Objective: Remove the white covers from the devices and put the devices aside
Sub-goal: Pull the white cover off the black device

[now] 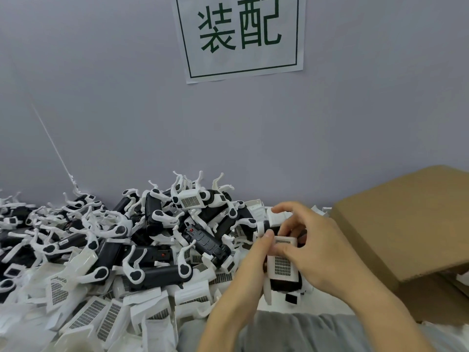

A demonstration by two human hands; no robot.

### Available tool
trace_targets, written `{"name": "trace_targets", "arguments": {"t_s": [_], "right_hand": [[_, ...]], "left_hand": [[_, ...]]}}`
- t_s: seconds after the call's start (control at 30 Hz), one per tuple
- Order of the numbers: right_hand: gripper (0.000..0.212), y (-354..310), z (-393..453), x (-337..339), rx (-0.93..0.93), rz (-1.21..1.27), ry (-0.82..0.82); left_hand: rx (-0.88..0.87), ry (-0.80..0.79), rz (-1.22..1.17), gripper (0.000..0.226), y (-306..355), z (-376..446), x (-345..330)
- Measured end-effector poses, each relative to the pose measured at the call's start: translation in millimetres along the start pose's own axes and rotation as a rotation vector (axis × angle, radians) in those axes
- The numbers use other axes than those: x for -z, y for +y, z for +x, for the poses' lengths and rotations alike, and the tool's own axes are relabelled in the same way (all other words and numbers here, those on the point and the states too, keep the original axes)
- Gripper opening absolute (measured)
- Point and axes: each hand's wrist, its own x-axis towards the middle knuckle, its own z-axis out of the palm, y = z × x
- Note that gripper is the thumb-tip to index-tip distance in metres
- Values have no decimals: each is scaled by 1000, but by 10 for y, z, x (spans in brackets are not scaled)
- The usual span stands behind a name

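Note:
I hold one black device (285,284) upright in front of me, with a white grilled cover (282,262) on its front. My left hand (250,265) grips the device from the left, its thumb on the cover's top edge. My right hand (314,247) comes from the right, thumb pressing the cover and fingers curled over the device's top. A large heap of black devices with white arms (162,224) fills the table to the left. Loose white covers (101,313) lie in front of that heap.
A brown cardboard box (411,224) with its flap open stands at the right, close to my right forearm. A grey wall with a printed paper sign (241,34) rises just behind the heap. My grey clothing (291,331) shows at the bottom edge.

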Motion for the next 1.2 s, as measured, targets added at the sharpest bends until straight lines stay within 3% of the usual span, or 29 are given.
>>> {"name": "trace_targets", "arguments": {"t_s": [0.13, 0.27, 0.6, 0.9, 1.13, 1.2], "right_hand": [[38, -2, 15, -47, 42, -156, 226], [36, 7, 11, -79, -30, -99, 327], [13, -66, -28, -138, -174, -47, 122], [13, -85, -36, -210, -130, 23, 240], [16, -45, -55, -271, -117, -1, 140], [19, -27, -55, -305, -100, -36, 210]], "left_hand": [[-52, -14, -92, 57, -16, 20, 7], [-105, -121, -116, 54, 17, 8, 35], [-306, -5, 183, 45, -77, 50, 45], [-392, 33, 286, 50, -49, 53, 13], [-407, 96, 305, 44, -108, 68, 65], [-425, 108, 327, 48, -101, 71, 40]]}}
